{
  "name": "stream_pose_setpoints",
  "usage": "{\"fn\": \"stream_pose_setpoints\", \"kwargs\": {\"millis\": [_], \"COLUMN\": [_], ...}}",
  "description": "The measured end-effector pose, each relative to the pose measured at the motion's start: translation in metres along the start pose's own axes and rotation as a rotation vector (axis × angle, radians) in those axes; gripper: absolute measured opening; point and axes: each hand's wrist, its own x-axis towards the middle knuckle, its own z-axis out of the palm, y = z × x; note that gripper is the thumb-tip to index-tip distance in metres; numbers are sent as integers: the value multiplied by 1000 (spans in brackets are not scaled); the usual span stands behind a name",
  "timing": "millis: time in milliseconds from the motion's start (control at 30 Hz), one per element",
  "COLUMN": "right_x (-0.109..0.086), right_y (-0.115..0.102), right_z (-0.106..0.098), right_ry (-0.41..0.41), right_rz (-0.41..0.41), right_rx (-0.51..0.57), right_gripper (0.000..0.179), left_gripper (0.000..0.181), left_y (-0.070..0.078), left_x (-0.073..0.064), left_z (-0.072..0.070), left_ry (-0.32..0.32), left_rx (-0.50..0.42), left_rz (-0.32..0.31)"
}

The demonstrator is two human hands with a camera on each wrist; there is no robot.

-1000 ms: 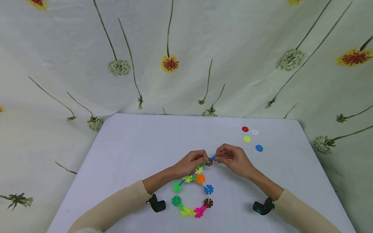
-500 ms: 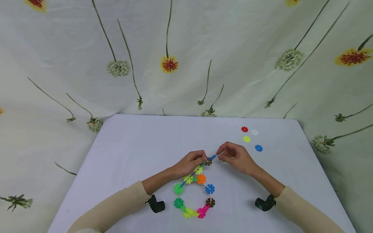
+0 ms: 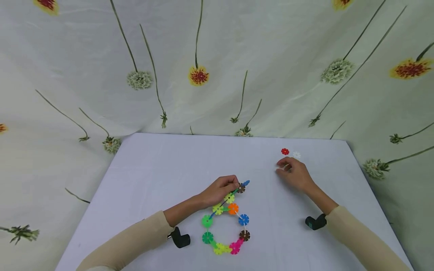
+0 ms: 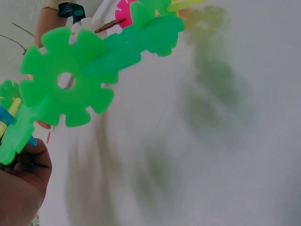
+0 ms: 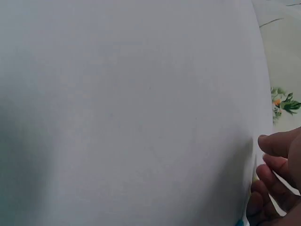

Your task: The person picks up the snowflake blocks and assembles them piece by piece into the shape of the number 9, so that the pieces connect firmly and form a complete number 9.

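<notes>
My left hand (image 3: 220, 191) pinches the upper part of a chain of interlocking snowflake discs, near a brown disc (image 3: 241, 188) with a blue disc (image 3: 246, 183) edge-on at its tip. Below, the discs close into a ring, with an orange disc (image 3: 233, 209) and a pink disc (image 3: 234, 248) among them. In the left wrist view a large green disc (image 4: 44, 77) hangs raised above the cloth. My right hand (image 3: 295, 175) hovers by the loose discs, thumb and fingers apart, with nothing seen between them. It hides the loose yellow and blue discs in the head view.
A red disc (image 3: 285, 151) and a white disc (image 3: 296, 154) lie loose beyond the right hand. White cloth covers the table (image 3: 162, 162), and a flowered sheet (image 3: 217, 67) hangs behind its far edge. A black wrist camera (image 3: 180, 238) sits under the left forearm.
My right hand has let go of the blue disc at the chain's tip and moved right to the loose discs. The left hand keeps its hold with little movement.
</notes>
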Motion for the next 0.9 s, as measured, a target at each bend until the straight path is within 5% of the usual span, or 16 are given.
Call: {"fn": "stream_pose_setpoints", "kwargs": {"millis": [267, 500, 900], "right_x": [15, 22, 31], "right_y": [20, 23, 24], "right_z": [-4, -10, -6], "right_ry": [135, 150, 146], "right_rz": [116, 197, 145], "right_rx": [-143, -184, -104], "right_gripper": [38, 42, 34], "left_gripper": [26, 25, 25], "left_y": [-1, 0, -2], "left_x": [-2, -2, -1], "left_z": [2, 2, 3], "left_ry": [9, -2, 1], "left_rx": [12, 2, 12], "left_rz": [-18, -11, -21]}}
